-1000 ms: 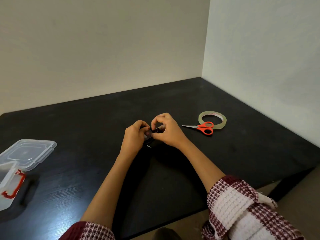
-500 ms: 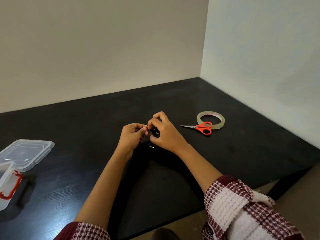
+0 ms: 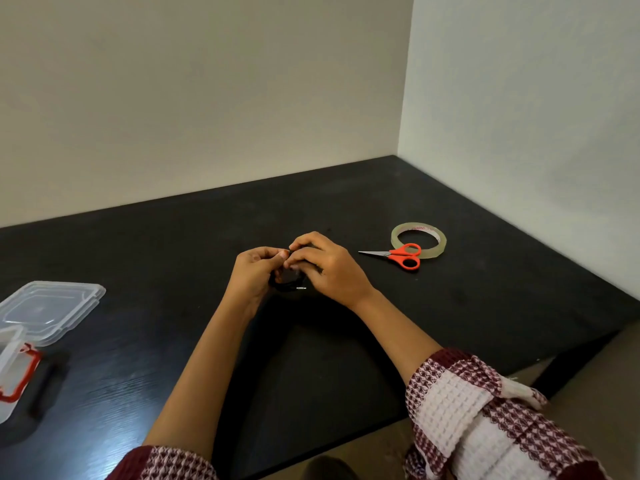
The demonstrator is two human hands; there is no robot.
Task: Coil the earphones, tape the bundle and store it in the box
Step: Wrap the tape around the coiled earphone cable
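Observation:
The black earphones bundle is pinched between both hands over the middle of the black table; its metal plug tip pokes out below. My left hand grips its left side, fingers curled. My right hand covers its top and right side, fingertips pressed on it. Most of the bundle is hidden by the fingers, and I cannot make out any tape on it. The clear plastic box with a red latch stands at the left edge, open, its lid lying just behind it.
Red-handled scissors lie to the right of my hands, blades pointing left, handles resting on a roll of clear tape. Walls close off the table at the back and right. The front table edge runs diagonally under my forearms.
My hands have stayed in place on the bundle while the fingers shifted: the right fingertips moved over the top of it and the left thumb closed in.

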